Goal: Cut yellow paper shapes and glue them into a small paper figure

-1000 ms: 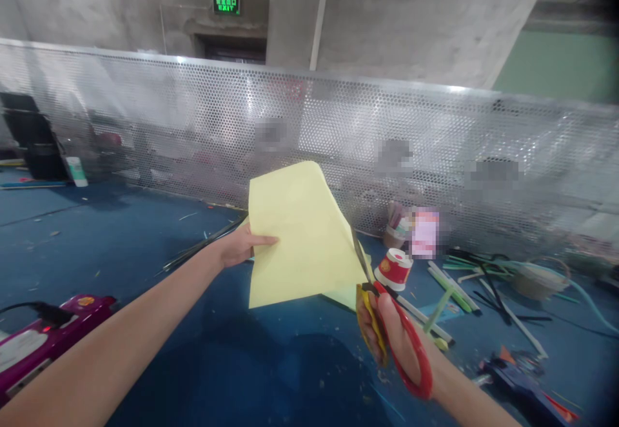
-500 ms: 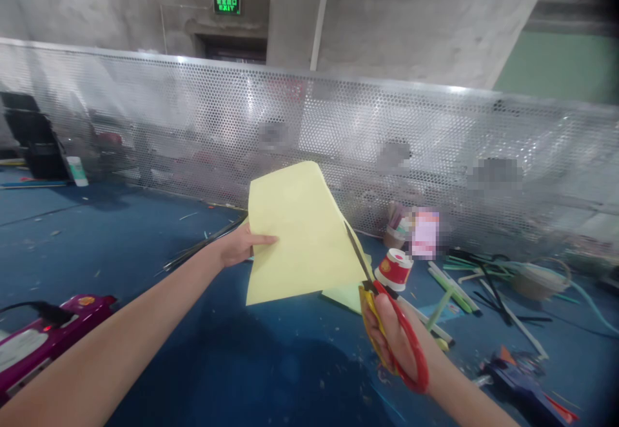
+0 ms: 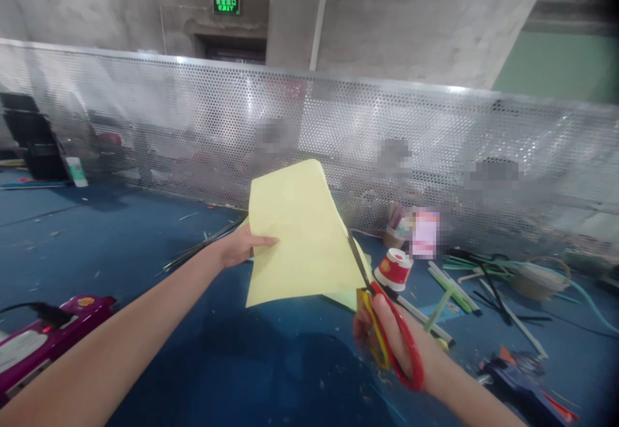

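A large pale yellow sheet of paper [image 3: 300,240] hangs in the air at the middle of the view. My left hand [image 3: 242,245] pinches it at its left edge, thumb on the front and fingers behind. Scissors [image 3: 411,359] with red and yellow handles are held in my right hand [image 3: 387,333], its fingers through the loops. Their dark blades lie at the sheet's right edge. Part of another yellowish-green sheet [image 3: 345,298] shows below and behind the held one.
A red and white paper cup [image 3: 395,269], green and white strips [image 3: 452,290], a woven basket [image 3: 539,280] and a dark blue tool [image 3: 525,388] lie on the right. A purple power strip [image 3: 72,333] is at the left. A perforated metal barrier [image 3: 217,124] stands behind.
The scissors and my right hand have shifted slightly, with the yellow handle now turned closer to the red one. My left hand and the sheet are almost unmoved.
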A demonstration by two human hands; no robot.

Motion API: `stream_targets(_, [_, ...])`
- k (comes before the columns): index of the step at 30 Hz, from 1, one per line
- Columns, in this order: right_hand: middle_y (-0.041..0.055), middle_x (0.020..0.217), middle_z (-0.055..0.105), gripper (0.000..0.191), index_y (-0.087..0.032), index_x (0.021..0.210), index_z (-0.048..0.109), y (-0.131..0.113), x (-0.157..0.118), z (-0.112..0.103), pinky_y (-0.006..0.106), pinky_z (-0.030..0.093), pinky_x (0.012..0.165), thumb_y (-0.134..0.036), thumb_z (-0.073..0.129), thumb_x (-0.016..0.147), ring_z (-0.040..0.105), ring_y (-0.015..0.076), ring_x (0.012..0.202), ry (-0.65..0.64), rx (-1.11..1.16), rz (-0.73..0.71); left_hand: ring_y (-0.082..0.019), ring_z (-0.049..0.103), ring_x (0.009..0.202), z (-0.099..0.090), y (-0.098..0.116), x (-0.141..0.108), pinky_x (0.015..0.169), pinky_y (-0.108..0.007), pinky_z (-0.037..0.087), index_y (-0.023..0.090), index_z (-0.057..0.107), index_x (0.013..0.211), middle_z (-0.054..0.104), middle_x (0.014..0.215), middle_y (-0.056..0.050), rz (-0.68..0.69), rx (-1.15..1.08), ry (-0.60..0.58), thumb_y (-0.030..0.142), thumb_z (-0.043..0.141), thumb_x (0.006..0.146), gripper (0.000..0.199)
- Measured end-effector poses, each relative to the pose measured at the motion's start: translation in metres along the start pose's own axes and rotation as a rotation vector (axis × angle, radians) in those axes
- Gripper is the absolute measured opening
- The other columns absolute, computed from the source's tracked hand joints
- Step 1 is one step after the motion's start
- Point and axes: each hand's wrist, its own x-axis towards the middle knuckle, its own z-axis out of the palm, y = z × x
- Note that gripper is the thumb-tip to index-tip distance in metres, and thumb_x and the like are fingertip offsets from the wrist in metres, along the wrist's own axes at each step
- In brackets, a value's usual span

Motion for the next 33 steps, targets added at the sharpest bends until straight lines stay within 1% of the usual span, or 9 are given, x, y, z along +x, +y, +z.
stream_targets(5, [0.0088,0.072,0.061,0.067,-0.019,0.066,0.053,-0.006,-0.003,-0.001,0.033,0.049,0.068,-0.078,0.023,0.075,0.06,0.0206,0.071,-0.05,0.034,0.006,-0.031,0.059,0.106,0.005,-0.002,0.0,0.092,-0.045,0.045,0.017,0.06,0.114,0.062,0.117,-0.015,-0.021,-0.002,-0.032,0.016,0.074,0.067,0.049])
stream_targets(9, [0.009,0.075,0.061,0.068,-0.018,0.067,0.055,-0.01,-0.005,-0.002,0.035,0.048,0.075,-0.076,0.021,0.077,0.06,0.0221,0.077,-0.054,0.055,0.031,-0.031,0.058,0.108,0.01,-0.003,0.0,0.093,-0.046,0.045,0.019,0.057,0.118,0.059,0.122,-0.014,-0.009,0.008,-0.051,0.015,0.074,0.067,0.054])
stream_targets(12, [0.0085,0.075,0.061,0.067,-0.018,0.067,0.055,-0.012,-0.005,-0.002,0.035,0.048,0.077,-0.076,0.022,0.077,0.06,0.0218,0.076,-0.051,0.059,0.012,-0.031,0.058,0.107,0.012,-0.003,0.0,0.092,-0.047,0.046,0.02,0.055,0.12,0.057,0.125,-0.014,0.005,0.008,-0.064,0.014,0.073,0.068,0.056])
stream_targets(18, [0.0077,0.069,0.061,0.065,-0.022,0.061,0.052,-0.02,-0.006,-0.004,0.034,0.05,0.072,-0.081,0.027,0.07,0.059,0.0217,0.071,-0.025,0.074,0.008,-0.032,0.056,0.11,0.015,-0.005,0.0,0.092,-0.047,0.045,0.018,0.054,0.122,0.055,0.126,-0.016,0.013,-0.011,-0.078,0.013,0.073,0.067,0.059])
stream_targets(21, [0.007,0.065,0.06,0.064,-0.023,0.057,0.051,-0.022,-0.006,-0.004,0.033,0.05,0.069,-0.081,0.027,0.071,0.058,0.0206,0.067,-0.015,0.056,-0.015,-0.032,0.056,0.11,0.015,-0.005,0.0,0.092,-0.046,0.045,0.018,0.054,0.121,0.056,0.125,-0.015,0.018,-0.018,-0.071,0.012,0.073,0.066,0.059])
stream_targets(24, [0.0043,0.056,0.055,0.065,-0.022,0.053,0.046,-0.019,-0.004,-0.002,0.032,0.048,0.058,-0.082,0.024,0.07,0.057,0.0184,0.057,0.005,0.034,0.018,-0.033,0.054,0.112,0.016,-0.004,-0.001,0.092,-0.046,0.045,0.019,0.054,0.122,0.056,0.126,-0.015,0.011,-0.02,-0.084,0.011,0.072,0.067,0.058])
stream_targets(28, [-0.0023,0.042,0.039,0.067,-0.022,0.05,0.038,-0.009,-0.001,0.002,0.028,0.04,0.041,-0.085,0.021,0.067,0.043,0.0118,0.037,0.041,0.063,0.077,-0.033,0.052,0.114,0.018,-0.002,-0.002,0.092,-0.047,0.045,0.019,0.053,0.123,0.055,0.127,-0.015,0.006,-0.011,-0.077,0.011,0.072,0.067,0.06])
stream_targets(30, [-0.0041,0.042,0.036,0.066,-0.022,0.052,0.037,-0.004,0.0,0.004,0.026,0.037,0.037,-0.085,0.022,0.067,0.038,0.0096,0.034,0.052,0.131,0.084,-0.033,0.053,0.114,0.019,-0.002,-0.002,0.093,-0.048,0.044,0.019,0.053,0.123,0.054,0.128,-0.015,0.003,-0.006,-0.073,0.012,0.073,0.067,0.059])
stream_targets(33, [-0.0052,0.045,0.035,0.064,-0.022,0.054,0.036,0.003,0.001,0.006,0.024,0.034,0.034,-0.083,0.024,0.068,0.036,0.0075,0.032,0.072,0.189,0.104,-0.032,0.054,0.112,0.019,-0.002,-0.001,0.093,-0.047,0.044,0.019,0.055,0.121,0.055,0.127,-0.015,0.008,-0.011,-0.079,0.012,0.073,0.067,0.058])
